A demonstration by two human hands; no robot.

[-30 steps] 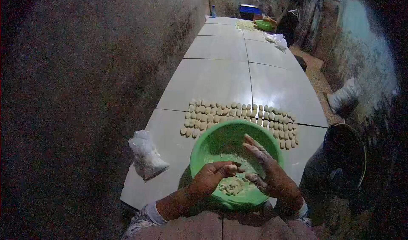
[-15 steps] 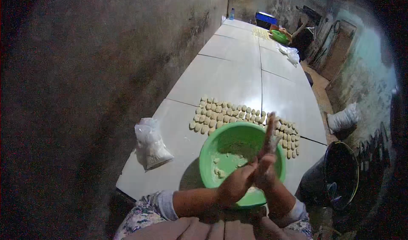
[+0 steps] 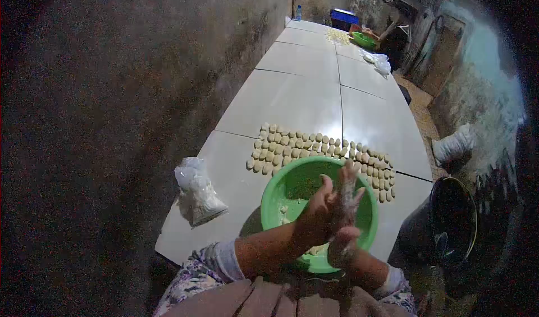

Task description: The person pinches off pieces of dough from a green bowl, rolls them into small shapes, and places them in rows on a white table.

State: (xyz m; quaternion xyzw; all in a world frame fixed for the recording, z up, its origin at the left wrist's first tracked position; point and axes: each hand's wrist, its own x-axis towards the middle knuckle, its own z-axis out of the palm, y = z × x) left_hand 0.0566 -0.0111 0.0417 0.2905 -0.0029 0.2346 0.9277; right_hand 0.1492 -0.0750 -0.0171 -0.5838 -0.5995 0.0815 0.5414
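Above a green basin, my left hand and my right hand meet palm to palm. Their fingers are stretched out and slightly blurred, with white smears like flour on the right one. What lies between the palms, if anything, is hidden. Crumbly pale dough lies in the basin, partly covered by my hands and wrists. Just beyond the basin, several rows of small oval dough pieces spread over the white tiled table.
A clear plastic bag of white powder stands to the left, near the wall. A dark bucket is at the right of the table. Further back are a white plastic bag, another green basin, a blue box and a bottle.
My hands have shifted against each other: the left thumb now sticks up and the fingers spread more. The view has tilted slightly. The dough pieces on the table look unchanged.
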